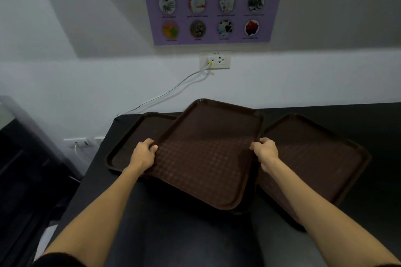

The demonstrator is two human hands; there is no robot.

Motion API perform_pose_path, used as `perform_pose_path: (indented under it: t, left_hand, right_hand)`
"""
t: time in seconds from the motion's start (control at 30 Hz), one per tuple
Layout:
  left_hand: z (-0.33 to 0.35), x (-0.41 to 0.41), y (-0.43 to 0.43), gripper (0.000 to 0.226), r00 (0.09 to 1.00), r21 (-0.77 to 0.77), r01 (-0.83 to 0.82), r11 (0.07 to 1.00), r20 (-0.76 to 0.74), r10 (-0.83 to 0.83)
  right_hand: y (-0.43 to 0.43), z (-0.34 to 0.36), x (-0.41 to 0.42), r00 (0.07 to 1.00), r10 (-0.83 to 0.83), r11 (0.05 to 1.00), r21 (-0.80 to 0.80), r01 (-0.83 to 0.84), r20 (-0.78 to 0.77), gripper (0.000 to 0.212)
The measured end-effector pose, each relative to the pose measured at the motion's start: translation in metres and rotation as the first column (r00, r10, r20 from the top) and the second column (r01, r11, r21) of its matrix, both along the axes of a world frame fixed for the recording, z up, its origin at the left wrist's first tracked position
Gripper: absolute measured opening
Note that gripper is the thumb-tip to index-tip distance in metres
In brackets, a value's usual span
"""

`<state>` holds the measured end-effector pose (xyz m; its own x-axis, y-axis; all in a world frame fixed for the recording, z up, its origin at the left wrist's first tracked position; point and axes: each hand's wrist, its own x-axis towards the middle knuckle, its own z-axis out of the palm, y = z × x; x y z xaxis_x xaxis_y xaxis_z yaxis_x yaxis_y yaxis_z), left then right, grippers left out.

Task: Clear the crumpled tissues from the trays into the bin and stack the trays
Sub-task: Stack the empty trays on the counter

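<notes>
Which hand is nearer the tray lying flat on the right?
Right. The right hand grips the right edge of the held tray, beside the right tray; the left hand grips its opposite edge, farther away.

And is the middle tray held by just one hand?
No, the left hand grips one edge of the middle tray, the right hand the other.
</notes>
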<state>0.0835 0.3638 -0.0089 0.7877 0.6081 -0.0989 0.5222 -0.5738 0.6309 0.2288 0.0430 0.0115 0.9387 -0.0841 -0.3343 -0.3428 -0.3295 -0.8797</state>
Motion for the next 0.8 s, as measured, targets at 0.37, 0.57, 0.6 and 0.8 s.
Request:
perform_pose_path:
  t: [0.37, 0.57, 0.6, 0.8]
  left_hand:
    - [-0.006, 0.009, -0.021, 0.036, 0.999, -0.132, 0.036, 0.991, -0.031, -0.041]
    - [-0.007, 0.01, -0.027, 0.049, 0.988, -0.262, 0.019, 0.965, -0.144, -0.059]
    - [-0.007, 0.01, -0.028, 0.05, 0.987, -0.267, 0.014, 0.964, -0.148, -0.055]
    - [0.001, 0.009, -0.038, 0.043, 0.984, -0.245, -0.024, 0.969, -0.176, -0.02]
  right_hand:
    - [-0.02, -0.021, -0.001, 1.0, -0.023, 0.986, -0.166, 0.026, 0.018, 0.048]
    - [-0.023, -0.023, -0.001, 0.999, -0.024, 0.992, -0.126, 0.02, -0.033, 0.05]
    - [-0.024, -0.023, -0.002, 0.998, -0.017, 0.993, -0.121, 0.01, -0.053, 0.05]
    - [-0.029, -0.043, 0.003, 0.985, 0.081, 0.996, -0.015, -0.084, -0.151, 0.045]
